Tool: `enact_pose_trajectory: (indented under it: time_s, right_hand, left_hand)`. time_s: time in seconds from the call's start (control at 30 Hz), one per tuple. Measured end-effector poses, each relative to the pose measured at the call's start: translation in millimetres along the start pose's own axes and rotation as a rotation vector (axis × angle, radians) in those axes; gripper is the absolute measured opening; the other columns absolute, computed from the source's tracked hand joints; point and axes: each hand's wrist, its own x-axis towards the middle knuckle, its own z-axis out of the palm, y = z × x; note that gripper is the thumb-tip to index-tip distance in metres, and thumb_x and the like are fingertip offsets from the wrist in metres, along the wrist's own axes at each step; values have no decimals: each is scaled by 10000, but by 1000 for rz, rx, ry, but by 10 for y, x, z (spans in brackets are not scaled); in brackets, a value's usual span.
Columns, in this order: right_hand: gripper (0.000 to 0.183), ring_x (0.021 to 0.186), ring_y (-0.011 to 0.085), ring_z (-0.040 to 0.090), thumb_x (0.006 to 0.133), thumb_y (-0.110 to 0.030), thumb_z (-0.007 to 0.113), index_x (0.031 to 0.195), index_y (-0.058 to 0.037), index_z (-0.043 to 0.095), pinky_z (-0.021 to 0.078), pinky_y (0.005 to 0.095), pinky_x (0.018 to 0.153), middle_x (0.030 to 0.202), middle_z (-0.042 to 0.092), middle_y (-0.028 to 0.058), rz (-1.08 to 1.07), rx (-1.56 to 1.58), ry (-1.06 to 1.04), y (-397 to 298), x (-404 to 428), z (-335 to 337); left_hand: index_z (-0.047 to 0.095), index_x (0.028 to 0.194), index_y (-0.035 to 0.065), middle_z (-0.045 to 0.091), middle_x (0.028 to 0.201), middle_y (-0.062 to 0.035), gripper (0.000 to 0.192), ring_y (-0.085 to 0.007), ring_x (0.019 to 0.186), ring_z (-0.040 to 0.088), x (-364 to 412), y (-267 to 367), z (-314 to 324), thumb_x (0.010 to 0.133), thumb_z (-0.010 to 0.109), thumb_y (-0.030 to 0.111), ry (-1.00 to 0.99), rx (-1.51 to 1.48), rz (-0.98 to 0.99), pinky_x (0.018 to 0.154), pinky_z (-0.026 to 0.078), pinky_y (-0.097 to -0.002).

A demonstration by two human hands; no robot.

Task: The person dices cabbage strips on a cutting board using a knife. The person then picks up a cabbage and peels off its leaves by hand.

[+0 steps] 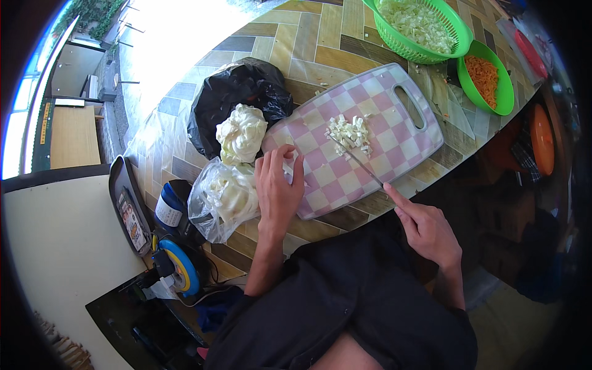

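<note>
My right hand [428,229] grips a kitchen knife [358,162], index finger stretched along its spine. The blade reaches a small heap of chopped pale cabbage [351,132] on a pink-and-white checkered cutting board [384,171]. Over the board's left end, my left hand [280,187] has bent fingers with the thumb apart. Some pale bits show under its fingertips; whether it holds them I cannot tell. Just left of this hand lie a whitish cabbage head [241,132], against a black plastic bag [231,88], and another pale cabbage [231,192] inside a clear plastic bag [208,226].
Beyond the board stand a green colander [402,44] of chopped cabbage and a green bowl [506,97] of grated carrot. On the left are a dark tray [122,178], a blue roll [169,203] and a blue-yellow cable reel [189,270]. The patterned tabletop [337,53] has a curved far edge.
</note>
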Motion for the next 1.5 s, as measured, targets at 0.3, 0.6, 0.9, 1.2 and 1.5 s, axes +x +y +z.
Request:
enact_pose_trajectory:
  time_s: [0.3, 0.6, 0.9, 1.2, 1.5]
  right_hand:
    - [532, 698, 400, 651, 1024, -150, 558, 1536, -278, 500, 492, 504, 648, 735, 637, 196, -28, -3, -184, -102, -56, 9]
    - [532, 737, 428, 657, 1021, -150, 558, 1535, -275, 498, 504, 515, 677, 783, 659, 216, 43, -45, -5, -125, 32, 28]
    - [552, 725, 423, 645, 1013, -116, 568, 1540, -263, 497, 501, 491, 669, 795, 653, 221, -7, -19, -49, -142, -20, 51]
    - [529, 713, 412, 647, 1015, -109, 588, 1520, -257, 527, 509, 456, 674, 806, 661, 215, 35, 22, 27, -158, -42, 45]
    - [522, 715, 414, 647, 1026, -145, 571, 1529, -273, 514, 499, 470, 671, 778, 639, 211, 63, -10, -103, -148, -84, 75]
  left_hand:
    - [641, 1213, 99, 698, 888, -27, 385, -280, 940, 613, 97, -169, 115, 876, 792, 212, -12, 88, -119, 901, 429, -435]
    - [648, 1233, 95, 731, 874, -36, 383, -288, 970, 632, 113, -163, 123, 864, 739, 139, -25, 104, -129, 932, 415, -446]
    - [760, 1092, 104, 705, 928, -24, 266, -263, 932, 621, 40, 27, -100, 829, 729, 73, 66, -107, 0, 912, 443, -413]
    - [780, 1030, 142, 660, 1009, 21, 209, -224, 1054, 551, -257, 57, 264, 822, 778, 122, -39, 109, 176, 932, 345, -475]
    - [792, 1079, 145, 623, 1108, 34, 197, -235, 1085, 532, -337, 67, 294, 885, 758, 146, -56, 113, 144, 956, 334, -462]
